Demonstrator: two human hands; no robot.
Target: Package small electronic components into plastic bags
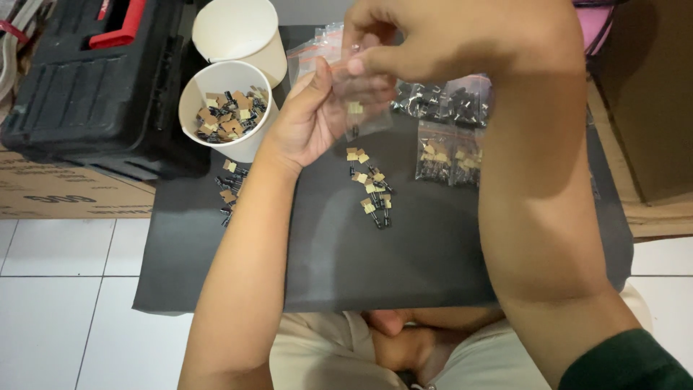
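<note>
A black rectangular mat [404, 267] lies on the white tiled floor [58, 318], with a black plastic toolbox with a red handle [86, 72] at its far left corner. Two white paper cups stand beside the toolbox: the nearer cup [189, 108] holds small black components on tan tape, the farther cup [238, 32] shows no contents. Above the mat, the left hand [310, 119] cradles a small clear plastic zip bag [357, 108] in its open palm; the right hand [440, 36] pinches the bag's top edge between thumb and fingers. Filled bags [447, 152] lie right of it. Loose components [372, 189] sit below the bag, others [229, 189] near the cup.
</note>
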